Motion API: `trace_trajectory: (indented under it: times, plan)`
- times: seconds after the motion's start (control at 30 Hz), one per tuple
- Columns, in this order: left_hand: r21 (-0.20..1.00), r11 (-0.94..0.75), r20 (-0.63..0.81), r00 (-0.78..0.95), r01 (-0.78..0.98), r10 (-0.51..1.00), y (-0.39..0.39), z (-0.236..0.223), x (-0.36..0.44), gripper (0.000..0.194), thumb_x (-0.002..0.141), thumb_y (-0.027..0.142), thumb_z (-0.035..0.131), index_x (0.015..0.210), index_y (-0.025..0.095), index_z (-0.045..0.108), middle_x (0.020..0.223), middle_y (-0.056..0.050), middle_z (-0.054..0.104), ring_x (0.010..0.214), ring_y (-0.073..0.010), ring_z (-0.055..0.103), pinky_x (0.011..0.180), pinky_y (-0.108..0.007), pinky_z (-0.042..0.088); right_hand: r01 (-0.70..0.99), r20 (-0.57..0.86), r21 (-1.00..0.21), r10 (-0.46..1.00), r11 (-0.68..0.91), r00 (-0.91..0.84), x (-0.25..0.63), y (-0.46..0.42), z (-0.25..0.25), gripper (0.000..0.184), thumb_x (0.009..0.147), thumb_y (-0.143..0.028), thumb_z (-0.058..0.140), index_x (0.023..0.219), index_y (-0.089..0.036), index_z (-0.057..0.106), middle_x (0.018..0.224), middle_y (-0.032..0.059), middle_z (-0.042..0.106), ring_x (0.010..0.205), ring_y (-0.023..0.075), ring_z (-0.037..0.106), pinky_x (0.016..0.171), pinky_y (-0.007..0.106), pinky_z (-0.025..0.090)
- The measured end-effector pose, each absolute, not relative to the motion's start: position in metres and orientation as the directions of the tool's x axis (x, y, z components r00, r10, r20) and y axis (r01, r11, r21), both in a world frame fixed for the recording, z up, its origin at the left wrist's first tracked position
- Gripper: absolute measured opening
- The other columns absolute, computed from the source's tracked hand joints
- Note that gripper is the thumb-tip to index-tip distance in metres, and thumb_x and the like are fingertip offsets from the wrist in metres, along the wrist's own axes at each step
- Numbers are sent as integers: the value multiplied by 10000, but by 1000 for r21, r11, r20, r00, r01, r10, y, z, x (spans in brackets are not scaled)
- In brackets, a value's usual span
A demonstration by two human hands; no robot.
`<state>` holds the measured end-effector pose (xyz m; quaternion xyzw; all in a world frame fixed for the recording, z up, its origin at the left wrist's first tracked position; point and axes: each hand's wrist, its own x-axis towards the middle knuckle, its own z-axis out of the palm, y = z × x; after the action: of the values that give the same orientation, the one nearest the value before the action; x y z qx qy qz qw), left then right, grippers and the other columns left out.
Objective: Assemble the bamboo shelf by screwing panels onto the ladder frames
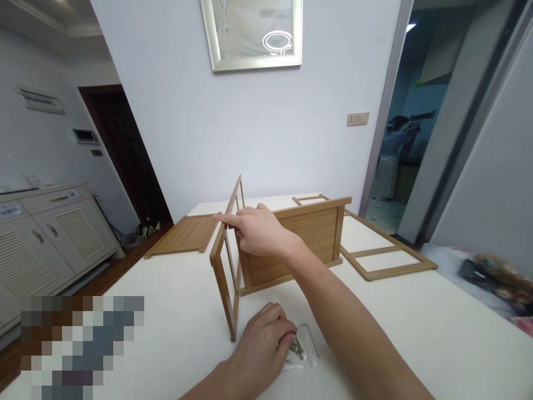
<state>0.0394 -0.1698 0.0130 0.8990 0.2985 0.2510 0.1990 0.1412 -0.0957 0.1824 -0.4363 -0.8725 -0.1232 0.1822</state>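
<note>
A wooden side frame [222, 244] stands on edge on the white table [166, 316], and a slatted wooden panel [308, 236] meets it at an angle. My right hand [260, 229] is at the top of this joint, its index finger stretched across the frame's upper bar and the other fingers curled against the wood. Lower down, my left hand [268, 344] pinches at small metal screws [297, 349] lying on a clear plastic bag [308, 347]; its fingertips partly hide them. Beside the screws lies a thin bent hex key [313, 339].
Another wooden panel [183, 234] lies flat at the left, and a second open wooden frame [391, 272] lies flat at the right. Behind the table is a wall with a mirror [257, 66]. A person [389, 155] stands beyond the doorway; a cabinet [54, 239] is at the left.
</note>
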Motion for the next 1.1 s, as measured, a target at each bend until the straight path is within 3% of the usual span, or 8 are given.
trace_trajectory:
  times: [0.3,0.5,0.87,1.0,1.1]
  plan:
    - [520,-761,329,732,387,597,-167,10,40,241,850,110,508,922,226,707,840,-42,623,857,-186,550,773,-297,442,821,414,65,734,566,-539,141,-98,183,629,821,-122,437,1409,-334,368,1031,42,636,958,203,525,785,318,281]
    - [415,-820,364,754,395,547,-167,8,40,280,831,95,509,951,241,716,817,-58,611,825,-195,551,710,-292,433,812,453,61,709,580,-540,140,-96,180,599,838,-106,419,1397,-322,404,956,42,636,882,189,527,771,311,265]
    - [270,-878,424,770,395,477,-157,-4,36,151,852,227,552,923,248,683,725,-14,568,727,-160,532,697,-266,425,800,479,23,696,599,-535,139,-89,176,623,834,-55,426,1394,-328,415,965,28,641,896,174,531,752,293,252]
    - [202,-911,525,746,359,410,-152,-6,37,96,822,213,567,859,222,656,681,-8,573,691,-158,545,676,-270,433,802,476,23,699,597,-534,138,-89,177,628,828,-52,436,1392,-328,415,982,21,643,901,167,531,752,296,253]
    - [115,-955,709,651,272,271,-148,-2,37,94,829,223,544,797,201,629,643,-15,588,604,-143,538,580,-258,425,805,482,43,694,591,-535,138,-89,176,630,830,-50,445,1395,-326,409,942,15,640,895,165,523,744,298,256]
